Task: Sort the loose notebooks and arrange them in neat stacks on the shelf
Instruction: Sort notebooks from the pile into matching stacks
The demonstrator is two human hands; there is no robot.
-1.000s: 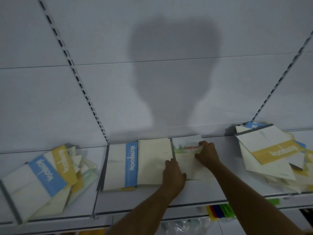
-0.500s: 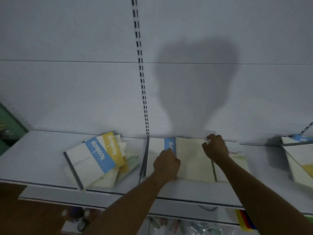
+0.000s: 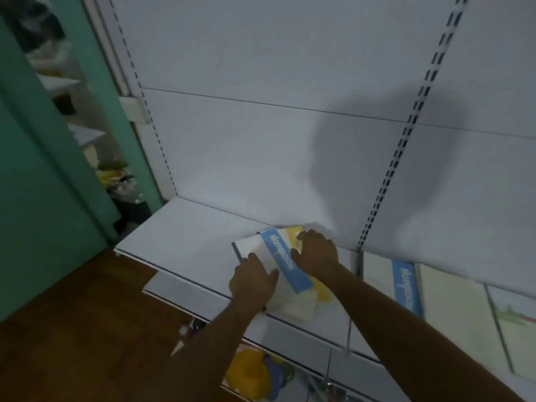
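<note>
Grip: left hand [image 3: 253, 281] and right hand [image 3: 317, 254] spread flat on loose cream, blue-banded paper notebooks [image 3: 282, 265] | Step: we square edges before lifting | Place: white metal shelf [image 3: 185, 239], left bay.

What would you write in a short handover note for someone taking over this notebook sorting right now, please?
Left hand: flat on the loose pile, near edge.
Right hand: on the pile's far side, over the yellow-banded cover.
Pile: askew on the shelf, blue-banded notebook on top.
Done: flat row of notebooks in the bay to the right.
Left: square up this pile.
</note>
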